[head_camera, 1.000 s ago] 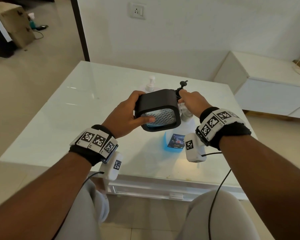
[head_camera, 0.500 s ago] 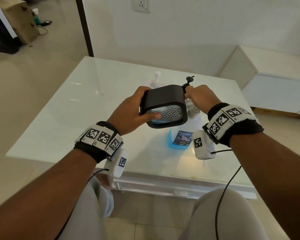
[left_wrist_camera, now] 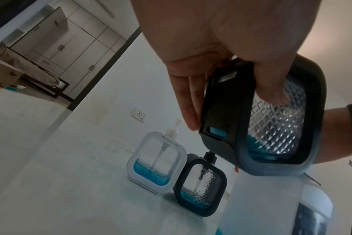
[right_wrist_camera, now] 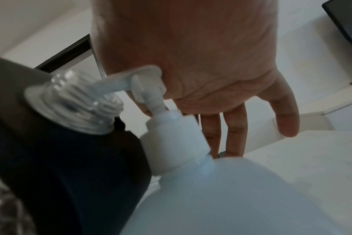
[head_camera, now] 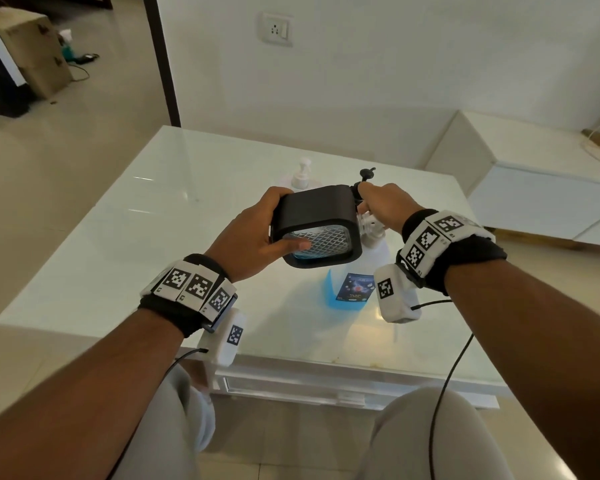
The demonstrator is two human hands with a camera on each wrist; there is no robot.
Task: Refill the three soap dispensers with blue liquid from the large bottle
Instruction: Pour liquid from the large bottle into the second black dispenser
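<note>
Held dispenser: while the left hand (head_camera: 253,237) grips the black-framed dispenser (head_camera: 317,225) above the table (head_camera: 118,237), it lies tipped on its side, long axis roughly level, open threaded neck (right_wrist_camera: 74,101) pointing right toward the large bottle (head_camera: 352,289).
Left grip: thumb across the diamond-patterned clear face, fingers (left_wrist_camera: 188,101) along the back, clamped on the dispenser.
Right grip: the right hand (head_camera: 385,206) sits on the large bottle's white pump head (right_wrist_camera: 143,82), palm on top, fingers straight and loose; the pump nozzle reaches into the dispenser's neck.
Large bottle: upright near the table's front edge, right of centre, blue liquid low in its base.
Head view only: a black pump top (head_camera: 366,174) showing just beyond the right hand.
Left wrist view only: blue liquid pooled in the held dispenser's low corner; a white-framed dispenser (left_wrist_camera: 156,162) and second black dispenser (left_wrist_camera: 200,186) upright, side by side farther back on the table, each with some blue liquid.
Right wrist view only: the nozzle meeting the neck.
</note>
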